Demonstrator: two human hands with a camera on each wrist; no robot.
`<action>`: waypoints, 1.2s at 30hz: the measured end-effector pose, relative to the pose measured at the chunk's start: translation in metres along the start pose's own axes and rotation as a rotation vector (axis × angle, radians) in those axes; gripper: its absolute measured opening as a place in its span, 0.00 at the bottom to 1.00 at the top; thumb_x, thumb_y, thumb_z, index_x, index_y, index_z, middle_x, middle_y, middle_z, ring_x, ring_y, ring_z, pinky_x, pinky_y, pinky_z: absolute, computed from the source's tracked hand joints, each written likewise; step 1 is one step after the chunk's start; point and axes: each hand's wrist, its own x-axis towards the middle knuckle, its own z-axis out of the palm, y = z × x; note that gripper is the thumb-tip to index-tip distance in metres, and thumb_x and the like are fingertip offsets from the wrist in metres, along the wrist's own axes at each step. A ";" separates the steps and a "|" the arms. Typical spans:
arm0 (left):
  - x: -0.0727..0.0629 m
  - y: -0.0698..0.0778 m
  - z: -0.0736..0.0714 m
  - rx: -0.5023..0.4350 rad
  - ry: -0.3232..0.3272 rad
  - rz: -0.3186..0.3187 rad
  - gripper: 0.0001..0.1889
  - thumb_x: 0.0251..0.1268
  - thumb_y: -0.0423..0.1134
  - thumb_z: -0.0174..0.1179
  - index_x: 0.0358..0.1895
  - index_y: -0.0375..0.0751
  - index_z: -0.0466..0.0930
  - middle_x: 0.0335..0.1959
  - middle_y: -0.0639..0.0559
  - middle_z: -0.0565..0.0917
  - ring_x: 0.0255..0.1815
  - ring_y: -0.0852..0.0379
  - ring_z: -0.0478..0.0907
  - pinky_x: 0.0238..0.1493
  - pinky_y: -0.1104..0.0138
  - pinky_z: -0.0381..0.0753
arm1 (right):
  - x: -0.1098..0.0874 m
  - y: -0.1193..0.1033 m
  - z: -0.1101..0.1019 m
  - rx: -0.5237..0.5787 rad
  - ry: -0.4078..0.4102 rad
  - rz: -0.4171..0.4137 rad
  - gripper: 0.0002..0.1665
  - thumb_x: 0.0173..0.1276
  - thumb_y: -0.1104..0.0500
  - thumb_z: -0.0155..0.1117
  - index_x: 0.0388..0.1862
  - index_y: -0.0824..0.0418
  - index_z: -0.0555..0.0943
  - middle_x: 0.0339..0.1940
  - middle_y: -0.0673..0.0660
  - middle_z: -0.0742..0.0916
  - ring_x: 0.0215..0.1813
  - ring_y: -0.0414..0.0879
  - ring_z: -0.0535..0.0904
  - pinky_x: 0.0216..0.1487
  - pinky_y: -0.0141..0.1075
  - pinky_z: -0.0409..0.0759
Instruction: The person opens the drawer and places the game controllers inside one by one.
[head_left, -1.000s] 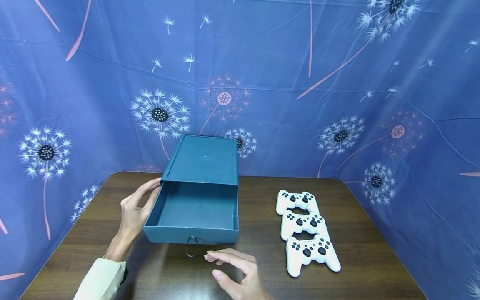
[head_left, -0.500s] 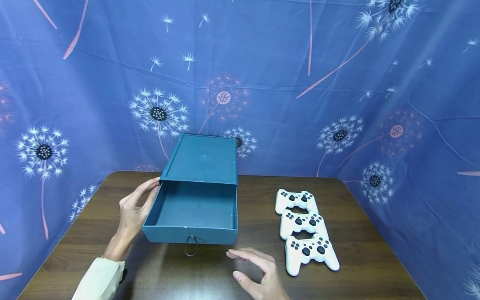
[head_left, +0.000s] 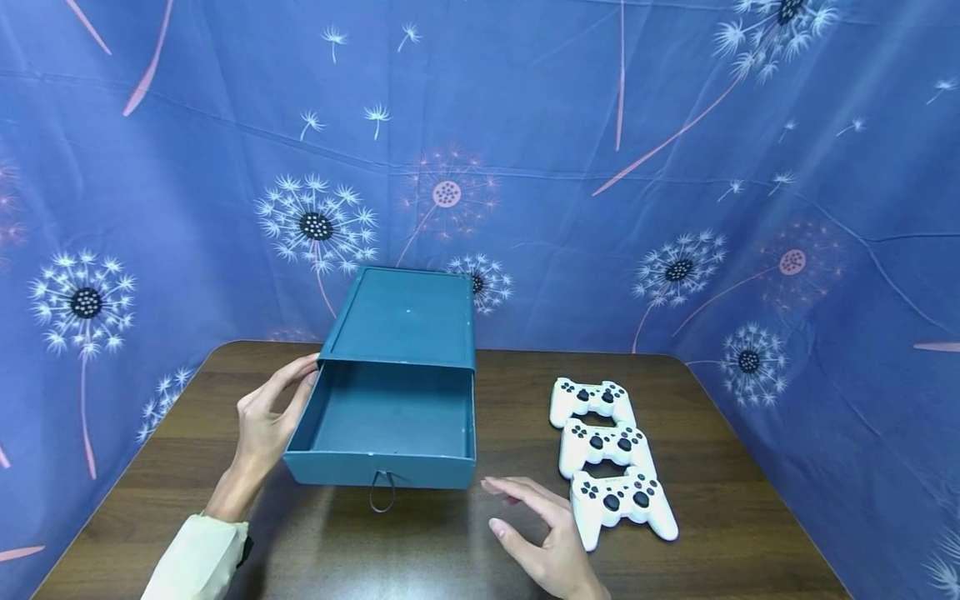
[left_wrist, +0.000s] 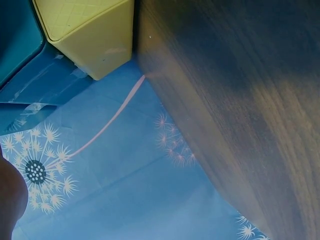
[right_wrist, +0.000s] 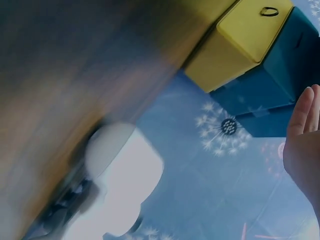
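Note:
A teal drawer box (head_left: 405, 321) stands at the back of the table with its teal drawer (head_left: 322, 469) pulled out. Nothing lies in the drawer, and a thin loop pull (head_left: 383, 497) hangs from its front. My left hand (head_left: 258, 429) rests its fingertips and thumb against the box's left side, beside the drawer. To the right of the drawer front, my right hand (head_left: 547, 537) hovers with relaxed, parted fingers and holds nothing. Just beyond it, three white game controllers lie in a column: near (head_left: 622, 500), middle (head_left: 600, 450) and far (head_left: 596, 400).
A yellow drawer box (left_wrist: 102, 45) sits under the teal one in both wrist views; the teal drawer hides it from the head view. The brown wooden table (head_left: 735, 517) has a blue dandelion-print cloth (head_left: 555, 250) behind it and at its sides.
My right hand has moved right, from in front of the drawer's loop pull to beside the near controller. The left hand, drawer and controllers have stayed in place.

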 end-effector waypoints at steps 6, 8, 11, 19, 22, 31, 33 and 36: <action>0.000 0.001 -0.002 0.002 -0.012 -0.010 0.26 0.49 0.07 0.64 0.54 0.24 0.84 0.46 0.32 0.88 0.52 0.67 0.84 0.53 0.76 0.80 | -0.002 0.004 -0.008 -0.070 0.033 0.005 0.30 0.60 0.76 0.71 0.62 0.64 0.82 0.54 0.60 0.89 0.53 0.51 0.86 0.48 0.39 0.86; 0.000 0.001 -0.002 -0.003 -0.016 -0.007 0.25 0.50 0.08 0.64 0.55 0.24 0.84 0.46 0.32 0.88 0.52 0.67 0.84 0.54 0.76 0.80 | -0.002 0.004 -0.012 -0.083 0.041 0.030 0.29 0.61 0.76 0.71 0.62 0.64 0.82 0.54 0.59 0.89 0.53 0.51 0.86 0.48 0.39 0.86; 0.000 -0.001 -0.001 -0.009 -0.015 0.004 0.24 0.53 0.10 0.64 0.55 0.24 0.84 0.46 0.32 0.88 0.52 0.67 0.84 0.54 0.76 0.80 | -0.002 0.009 -0.021 -0.103 0.060 0.025 0.30 0.59 0.77 0.72 0.62 0.65 0.82 0.54 0.61 0.89 0.54 0.51 0.86 0.50 0.36 0.84; 0.002 -0.004 0.000 -0.011 0.000 0.018 0.17 0.62 0.17 0.65 0.55 0.24 0.84 0.45 0.32 0.88 0.52 0.69 0.83 0.54 0.77 0.79 | 0.011 0.027 -0.062 -0.203 0.162 0.046 0.30 0.57 0.80 0.72 0.60 0.70 0.82 0.52 0.64 0.89 0.55 0.45 0.85 0.52 0.30 0.82; 0.001 -0.005 0.001 -0.009 -0.004 0.019 0.13 0.70 0.26 0.65 0.54 0.24 0.84 0.45 0.32 0.88 0.52 0.68 0.84 0.54 0.77 0.79 | 0.012 0.033 -0.078 -0.254 0.181 0.093 0.27 0.59 0.79 0.71 0.59 0.71 0.83 0.51 0.63 0.89 0.55 0.44 0.85 0.51 0.31 0.83; 0.001 -0.004 0.001 -0.009 0.016 0.034 0.17 0.77 0.38 0.63 0.52 0.22 0.85 0.42 0.30 0.88 0.52 0.72 0.83 0.53 0.78 0.79 | 0.010 0.050 -0.104 -0.376 0.221 0.156 0.28 0.58 0.80 0.72 0.59 0.70 0.83 0.49 0.63 0.90 0.52 0.39 0.84 0.49 0.25 0.81; 0.000 -0.004 0.001 -0.010 0.014 0.030 0.18 0.78 0.40 0.62 0.52 0.22 0.85 0.42 0.30 0.88 0.52 0.71 0.83 0.53 0.78 0.79 | 0.009 0.054 -0.107 -0.401 0.242 0.180 0.28 0.57 0.79 0.73 0.58 0.69 0.84 0.49 0.62 0.90 0.51 0.42 0.85 0.48 0.24 0.80; -0.001 -0.004 0.001 -0.009 0.014 0.027 0.18 0.77 0.40 0.62 0.52 0.22 0.84 0.43 0.30 0.88 0.51 0.71 0.83 0.52 0.77 0.79 | 0.006 0.062 -0.114 -0.433 0.261 0.257 0.28 0.60 0.76 0.75 0.59 0.66 0.84 0.51 0.60 0.90 0.52 0.45 0.85 0.49 0.25 0.80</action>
